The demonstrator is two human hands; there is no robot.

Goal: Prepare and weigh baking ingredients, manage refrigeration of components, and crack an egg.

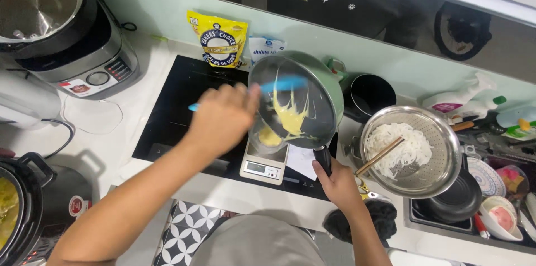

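Yellow batter (289, 116) clings in streaks to the inside of a green saucepan (304, 98), which is tipped steeply on its side above a small bowl (268, 136) standing on a kitchen scale (263, 166); the tilt lets the thick mix slide toward the lower rim and drop into the bowl, where a yellow pool already lies. The right hand (338, 185) grips the pan's dark handle (324, 160) with fingers wrapped tight around it, holding the pan at that angle from below. The left hand (222, 118) is closed around a blue spatula (282, 84), whose blade reaches across the pan's inside, placed to scrape the clinging batter downward; the exact finger positions on its shaft are hidden behind the back of the hand, so the grip looks firm but I cannot tell more. The scale sits at the front edge of a black induction hob (173, 109). Behind it a yellow flour bag (219, 40) leans on the wall. To the right, a steel colander (410, 151) of white noodles rests over a dark pot, with chopsticks (379, 157) laid across its rim. At far left stand a silver rice cooker (61, 26) and a dark pressure cooker (33, 204).
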